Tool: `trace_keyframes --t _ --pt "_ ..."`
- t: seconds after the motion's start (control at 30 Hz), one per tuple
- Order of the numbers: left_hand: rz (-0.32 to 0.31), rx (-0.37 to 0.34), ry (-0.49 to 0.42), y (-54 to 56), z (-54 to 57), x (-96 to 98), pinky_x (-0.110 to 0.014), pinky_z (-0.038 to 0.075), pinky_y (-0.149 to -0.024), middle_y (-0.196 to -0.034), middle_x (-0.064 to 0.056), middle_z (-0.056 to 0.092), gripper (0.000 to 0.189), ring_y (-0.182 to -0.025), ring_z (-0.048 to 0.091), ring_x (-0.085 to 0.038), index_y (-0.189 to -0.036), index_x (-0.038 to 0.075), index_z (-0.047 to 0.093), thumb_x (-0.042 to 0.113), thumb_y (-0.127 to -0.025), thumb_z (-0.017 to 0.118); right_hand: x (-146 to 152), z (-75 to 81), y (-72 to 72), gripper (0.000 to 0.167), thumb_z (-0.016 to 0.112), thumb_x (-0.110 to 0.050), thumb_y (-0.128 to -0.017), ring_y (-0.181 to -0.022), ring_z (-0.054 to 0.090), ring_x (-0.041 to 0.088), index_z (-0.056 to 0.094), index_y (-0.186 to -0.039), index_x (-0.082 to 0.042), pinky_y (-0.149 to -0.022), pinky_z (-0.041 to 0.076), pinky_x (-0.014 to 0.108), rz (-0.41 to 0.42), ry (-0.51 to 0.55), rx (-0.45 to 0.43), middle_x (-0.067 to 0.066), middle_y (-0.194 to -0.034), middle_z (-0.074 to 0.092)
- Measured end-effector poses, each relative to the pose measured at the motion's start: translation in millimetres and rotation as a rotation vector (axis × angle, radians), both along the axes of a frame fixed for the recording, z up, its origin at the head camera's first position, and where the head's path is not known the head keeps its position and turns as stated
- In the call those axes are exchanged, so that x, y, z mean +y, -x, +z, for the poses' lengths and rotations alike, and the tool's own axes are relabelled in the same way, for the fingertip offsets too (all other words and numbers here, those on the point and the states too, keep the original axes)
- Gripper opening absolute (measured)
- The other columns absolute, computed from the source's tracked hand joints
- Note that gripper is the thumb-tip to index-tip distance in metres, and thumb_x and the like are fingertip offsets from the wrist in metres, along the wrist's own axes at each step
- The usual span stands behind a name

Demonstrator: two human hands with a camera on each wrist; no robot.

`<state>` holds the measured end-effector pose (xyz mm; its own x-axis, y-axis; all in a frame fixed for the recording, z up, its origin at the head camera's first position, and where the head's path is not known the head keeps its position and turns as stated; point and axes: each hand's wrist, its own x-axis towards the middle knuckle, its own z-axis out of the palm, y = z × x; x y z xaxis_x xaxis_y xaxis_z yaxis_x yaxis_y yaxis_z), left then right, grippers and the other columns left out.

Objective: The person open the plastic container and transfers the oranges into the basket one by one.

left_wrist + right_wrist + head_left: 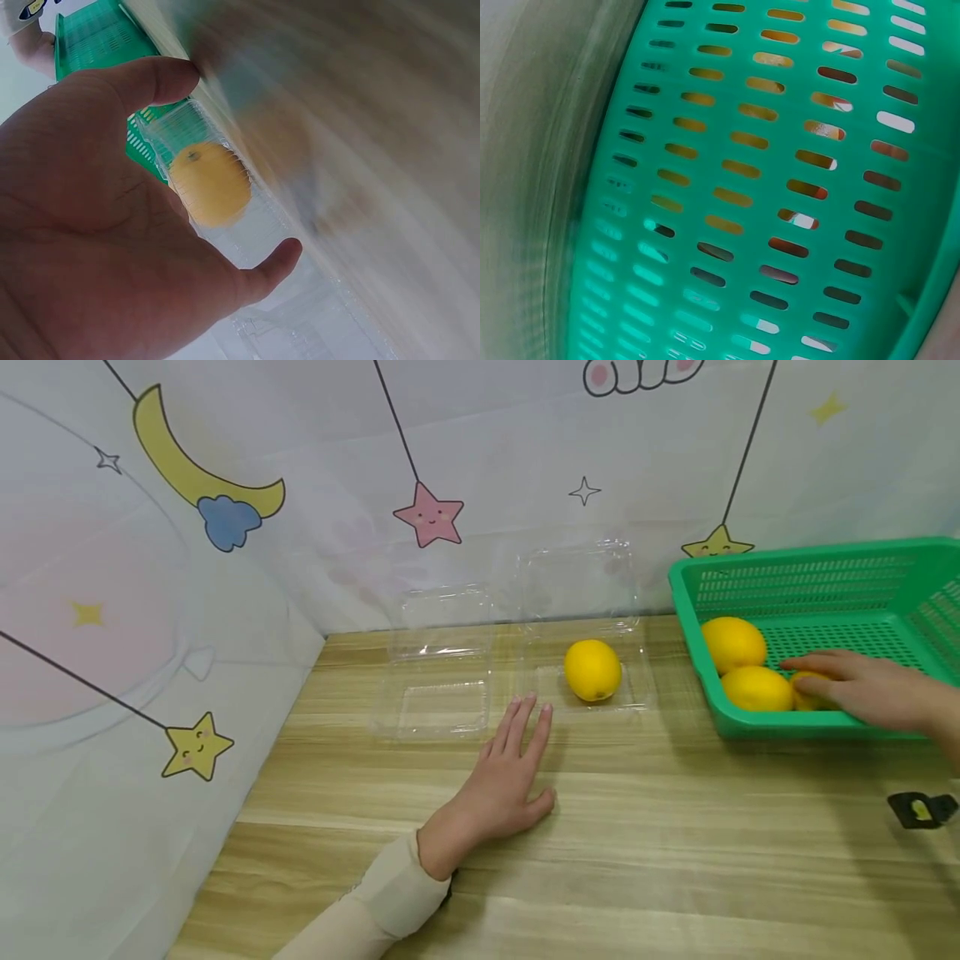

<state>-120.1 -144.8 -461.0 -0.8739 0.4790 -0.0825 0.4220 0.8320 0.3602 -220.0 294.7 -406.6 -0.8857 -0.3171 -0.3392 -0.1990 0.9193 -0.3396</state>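
One lemon [592, 670] lies in the base of an unfolded clear plastic clamshell box [637, 681]. My left hand [498, 785] is at the table just in front of it, fingers spread and holding nothing; in the left wrist view the same lemon shows beyond the palm. A second unfolded clear clamshell box [444, 693] lies to the left. My right hand [873, 689] reaches into the green basket [697, 643] and grips a lemon [804, 692], partly hidden by the fingers. Basket slots in the right wrist view hide most of that grip.
Two more lemons, one behind [733, 645] and one in front [756, 688], lie at the basket's left end. A printed cloth [510, 460] hangs behind and to the left of the wooden table [637, 860]. Both box lids lean up towards the cloth.
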Motion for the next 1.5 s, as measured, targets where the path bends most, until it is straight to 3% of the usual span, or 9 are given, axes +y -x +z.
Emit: trace_keyframes --t 0.33,0.77,1.2,1.37,1.5 --pt "0.002 -0.014 -0.008 0.2 -1.3 2.2 -0.065 0.028 -0.123 -0.178 -0.018 -0.009 0.099 -0.164 -0.009 -0.036 -0.171 0.009 0.000 0.031 -0.101 0.066 0.4 -0.8 -0.7 0.055 0.030 -0.024 -0.117 -0.121 0.036 0.067 0.039 -0.147 0.020 -0.092 0.035 0.081 0.003 0.063 -0.007 0.052 -0.142 0.029" --pt "0.009 -0.007 -0.009 -3.3 -5.2 0.3 -0.065 0.029 -0.123 -0.177 -0.019 -0.007 0.099 -0.164 -0.006 -0.039 -0.171 0.007 0.002 0.031 -0.101 0.067 1.1 -9.3 -1.5 0.053 0.034 -0.023 -0.116 -0.121 0.042 0.066 0.041 -0.146 0.020 -0.092 0.039 0.080 0.039 0.060 0.033 0.050 -0.142 0.036" --pt "0.009 -0.001 -0.007 -5.3 -4.7 -1.4 -0.063 0.029 -0.124 -0.178 -0.018 -0.006 0.098 -0.165 -0.005 -0.037 -0.171 0.008 0.003 0.031 -0.101 0.068 3.5 -9.9 -1.9 0.062 0.046 -0.030 -0.114 -0.117 0.047 0.068 0.038 -0.148 0.022 -0.091 0.041 0.080 -0.019 0.041 0.069 0.053 -0.140 0.041" --pt "0.008 0.013 -0.008 -2.9 -3.5 0.7 -0.062 0.029 -0.124 -0.178 -0.017 -0.007 0.099 -0.165 -0.006 -0.036 -0.171 0.008 0.002 0.032 -0.101 0.067 6.8 -5.1 -2.5 0.062 0.050 -0.032 -0.113 -0.123 0.042 0.070 0.041 -0.149 0.017 -0.092 0.039 0.081 -0.051 0.065 0.128 0.051 -0.146 0.036" --pt "0.023 0.007 -0.002 -2.9 -0.2 -0.9 -0.063 0.030 -0.123 -0.178 -0.016 -0.007 0.098 -0.165 -0.006 -0.036 -0.171 0.009 0.002 0.032 -0.101 0.066 1.4 -3.3 -5.7 0.053 0.059 -0.025 -0.110 -0.126 0.040 0.069 0.049 -0.145 0.013 -0.094 0.039 0.081 -0.020 0.081 0.269 0.049 -0.147 0.038"
